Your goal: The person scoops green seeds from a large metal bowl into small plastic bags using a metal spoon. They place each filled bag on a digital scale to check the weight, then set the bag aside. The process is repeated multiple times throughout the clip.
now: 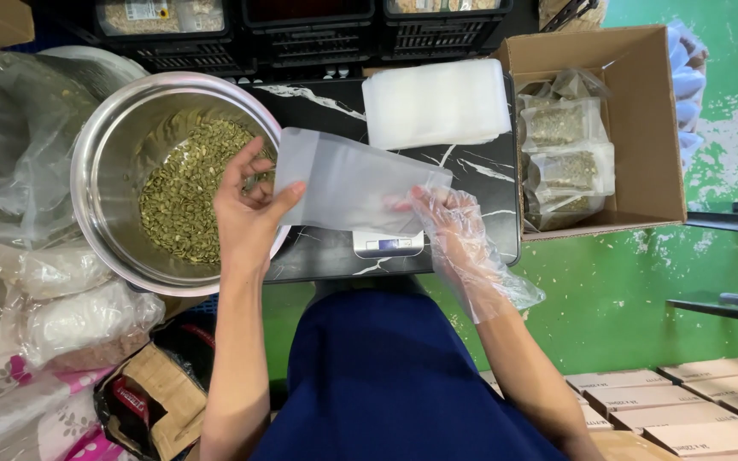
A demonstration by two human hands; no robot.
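The empty pouch (356,183) was held flat between both hands above the black marble-patterned table (471,171), partly over the small digital scale (389,245). The left hand (249,209), bare, pinched the pouch's edge at nine o'clock with thumb and fingers, right beside the rim of the steel bowl (104,154) of green seeds (185,201). The right hand (450,226), in a loose clear glove, clamped the corner at four o'clock.

The likeliest trouble, as I judged it, lay in the glove: it sat baggy on the fingers, and slick film on slick film could let that corner slide free, so the pouch would sag from the one remaining grip. The pouch's mouth looked closed flat; if the two layers clung together, seeds could spill across the table and scale rather than go in. The left wrist hung close over the bowl rim, and a knock there could jolt it.

The pouch itself was a frosted, translucent rectangle, thin and limp, slightly bowed, apparently the same kind as the stack of pouches (437,102) at twelve o'clock. Filled packets (565,162) stood in the cardboard box (651,128) at two o'clock.
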